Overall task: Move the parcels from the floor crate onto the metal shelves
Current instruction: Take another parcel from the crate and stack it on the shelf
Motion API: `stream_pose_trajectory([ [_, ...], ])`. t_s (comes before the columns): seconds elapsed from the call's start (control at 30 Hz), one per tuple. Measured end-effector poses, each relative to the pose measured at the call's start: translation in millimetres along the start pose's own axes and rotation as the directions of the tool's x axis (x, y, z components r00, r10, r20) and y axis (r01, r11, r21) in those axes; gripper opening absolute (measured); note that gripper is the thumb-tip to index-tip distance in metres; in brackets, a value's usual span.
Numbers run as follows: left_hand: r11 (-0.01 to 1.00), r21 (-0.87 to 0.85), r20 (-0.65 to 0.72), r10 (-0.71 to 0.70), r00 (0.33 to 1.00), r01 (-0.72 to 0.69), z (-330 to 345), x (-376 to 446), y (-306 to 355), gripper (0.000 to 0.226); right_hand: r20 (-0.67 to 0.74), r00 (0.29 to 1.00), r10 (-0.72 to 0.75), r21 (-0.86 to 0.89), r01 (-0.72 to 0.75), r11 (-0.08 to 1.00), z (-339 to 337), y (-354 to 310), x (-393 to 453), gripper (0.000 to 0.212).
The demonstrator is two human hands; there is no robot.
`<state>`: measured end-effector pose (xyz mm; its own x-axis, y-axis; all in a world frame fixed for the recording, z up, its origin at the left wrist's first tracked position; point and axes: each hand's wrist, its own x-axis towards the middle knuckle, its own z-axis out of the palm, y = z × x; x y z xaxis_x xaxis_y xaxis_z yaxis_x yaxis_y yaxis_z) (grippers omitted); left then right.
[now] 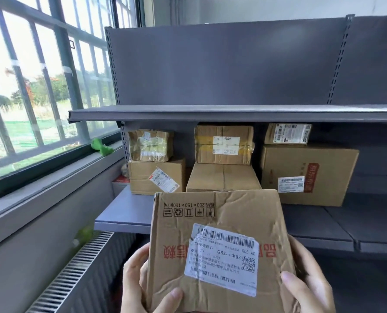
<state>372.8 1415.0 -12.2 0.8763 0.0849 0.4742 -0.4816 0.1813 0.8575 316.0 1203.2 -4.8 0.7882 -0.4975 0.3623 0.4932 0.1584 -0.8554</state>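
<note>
Barred window (41, 86) bright with daylight at left, grey sill (52, 188), white radiator (75, 267) below

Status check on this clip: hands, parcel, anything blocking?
Left hand and right hand grip crumpled parcel. Held before lower shelf. Six parcels stacked there; right side free.

Parcel (219, 249) base cut off below, shelf (233, 112) right end cropped — wrists unseen
</note>
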Motion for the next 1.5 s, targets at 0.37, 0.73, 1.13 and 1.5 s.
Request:
stream_pose_trajectory([
  [0.37, 0.995, -0.082, 0.218, 0.064, 0.974, -0.047, -36.7, 62.1, -9.2, 0.065, -0.099, 0.980, -0.171, -0.037, 0.168, 0.985, 55.8, 17.4, 11.4, 0.052],
  [0.73, 0.963, -0.167, 0.179, 0.242, 0.954, -0.213, 1.6, 100.0, -6.3, 0.056, -0.030, 0.898, -0.439, -0.106, 0.434, 0.895, 63.6, 4.7, 52.1, 0.049],
  [1.13, 0.930, -0.078, 0.174, 0.367, 0.914, -0.359, 52.0, 168.2, -41.1, 0.066, 0.090, 0.852, -0.516, -0.253, 0.520, 0.816, 54.0, 30.4, 133.6, 0.069],
  [1.5, 0.894, -0.068, 0.211, 0.446, 0.870, -0.442, 87.7, 220.0, -112.7, 0.064, 0.188, 0.779, -0.599, -0.350, 0.623, 0.700, 25.5, 88.5, 218.1, 0.071],
])
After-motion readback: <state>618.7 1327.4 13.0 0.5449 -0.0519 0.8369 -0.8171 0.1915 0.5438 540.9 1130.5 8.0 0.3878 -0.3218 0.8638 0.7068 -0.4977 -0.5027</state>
